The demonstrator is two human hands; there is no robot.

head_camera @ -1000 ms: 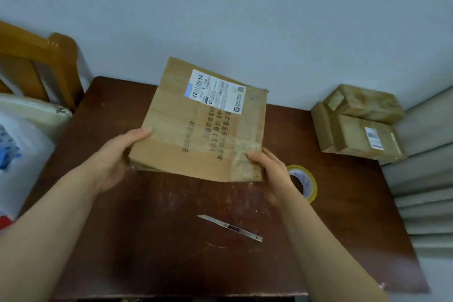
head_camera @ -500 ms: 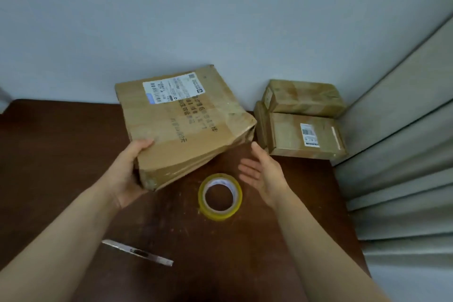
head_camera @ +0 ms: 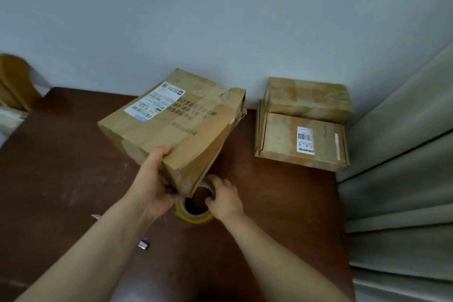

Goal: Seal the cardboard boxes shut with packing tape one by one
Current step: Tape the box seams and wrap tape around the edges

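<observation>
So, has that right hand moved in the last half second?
Yes. The right hand has moved left and toward the person, away from the stacked boxes, onto the tape roll, and now grips its rim.

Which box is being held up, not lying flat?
The big box with the wide white label: the left hand grips its near corner, tilting it. The small labelled box and the wall-side box behind it lie flat, untouched.

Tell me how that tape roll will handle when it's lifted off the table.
The tape roll is a stiff-looking ring, so it should keep its shape in the right hand. Lying flat it likely won't roll; set on edge it could. Its glossy side may feel slick.
</observation>
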